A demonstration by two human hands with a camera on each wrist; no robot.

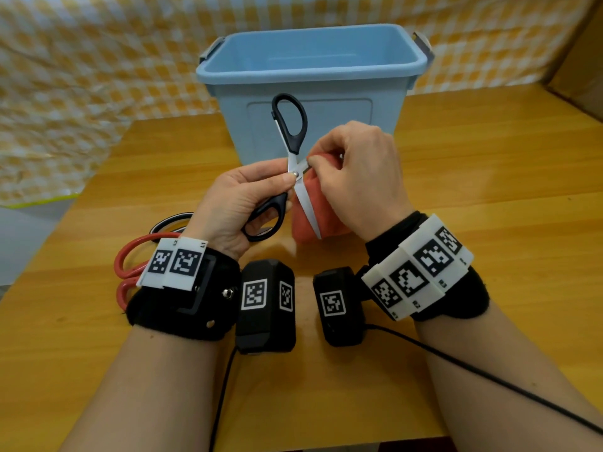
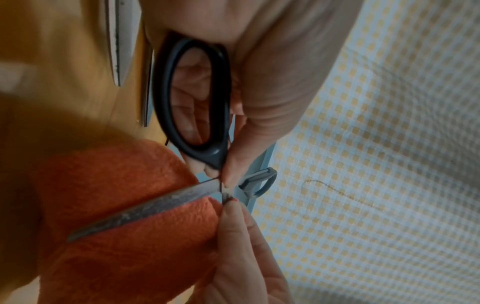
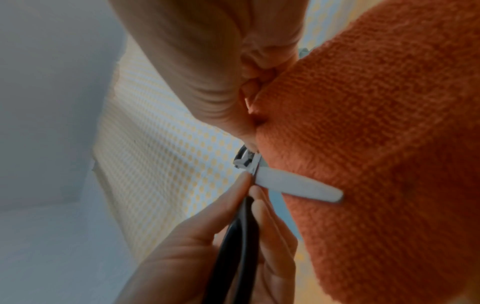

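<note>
Scissors [image 1: 295,173] are pinched at pivot by left hand [image 1: 235,203]; cloth [image 1: 300,226], at their 3 o'clock, is gripped by right hand [image 1: 359,177].

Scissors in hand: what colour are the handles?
Black; the handles show best in the head view.

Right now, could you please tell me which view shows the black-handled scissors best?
The head view: the black-handled scissors show nearly whole, spread wide, both loops and one blade across the orange cloth. The left wrist view gives one loop and one blade; the right wrist view only a blade and the handle edge-on.
</note>
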